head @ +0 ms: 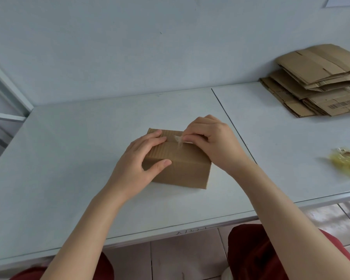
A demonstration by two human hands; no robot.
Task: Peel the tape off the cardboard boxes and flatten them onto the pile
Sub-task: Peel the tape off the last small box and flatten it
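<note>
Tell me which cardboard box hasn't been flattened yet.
The small box the left hand holds at mid-table: it stands assembled, while the others lie flat in the pile at far right.

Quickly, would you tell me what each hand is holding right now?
Left hand: holds the cardboard box, fingers on top, thumb on front.
Right hand: pinches the tape on the box top.

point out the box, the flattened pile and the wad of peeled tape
box (185, 173), head view, front wall
flattened pile (321, 63), head view, top sheet
wad of peeled tape (346, 165), head view, its middle
</note>
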